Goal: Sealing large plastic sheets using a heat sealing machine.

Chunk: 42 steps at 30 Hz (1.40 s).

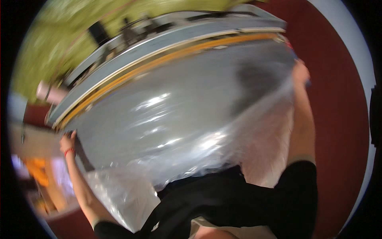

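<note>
A wide sheet of clear plastic film (171, 119) is stretched across a grey table top (131, 63) in front of me. My left hand (67, 141), with a red band at the wrist, grips the film's left edge near the table's side. My right hand (300, 71) is raised at the far right and holds the film's right edge. The film sags and bunches toward my black shirt (223, 199). The picture is blurred by motion.
An orange strip (167, 57) runs along the grey table's far edge. Beyond it lies a yellow-green floor (59, 36) with a dark object (97, 32). A dark red floor (338, 103) is on the right. Orange and pink things (38, 171) lie at the lower left.
</note>
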Tool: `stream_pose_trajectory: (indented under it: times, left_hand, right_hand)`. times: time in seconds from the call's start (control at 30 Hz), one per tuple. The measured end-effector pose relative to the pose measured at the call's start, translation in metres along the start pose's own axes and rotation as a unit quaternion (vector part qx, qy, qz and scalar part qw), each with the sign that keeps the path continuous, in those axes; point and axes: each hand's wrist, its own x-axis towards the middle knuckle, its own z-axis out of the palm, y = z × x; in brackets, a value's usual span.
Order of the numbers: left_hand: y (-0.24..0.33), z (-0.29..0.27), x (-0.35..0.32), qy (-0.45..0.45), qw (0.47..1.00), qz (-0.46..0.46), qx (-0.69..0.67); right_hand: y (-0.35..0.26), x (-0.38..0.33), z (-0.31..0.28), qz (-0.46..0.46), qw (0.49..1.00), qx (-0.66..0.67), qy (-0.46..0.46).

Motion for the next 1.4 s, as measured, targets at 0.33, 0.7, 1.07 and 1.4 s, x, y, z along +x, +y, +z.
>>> stream_pose_trajectory:
  times: [0.33,0.7,1.07,1.4]
  left_hand:
    - [0.468,-0.120,-0.221,-0.413,0.582,0.449,-0.537]
    - [0.592,-0.109,-0.312,-0.321,0.518,0.403,-0.683]
    - [0.238,-0.083,-0.256,-0.484,0.624,0.478,-0.386]
    - [-0.112,-0.162,-0.184,-0.030,0.908,-0.031,-0.416]
  right_hand:
    - [0.013,0.002,0.010,0.028,0.992,0.122,0.011]
    - [0.007,0.001,0.007,0.040,0.989,0.141,-0.007]
    - [0.007,-0.003,-0.010,0.020,0.992,0.120,-0.029]
    - [0.011,0.005,0.026,-0.036,0.993,0.100,-0.051]
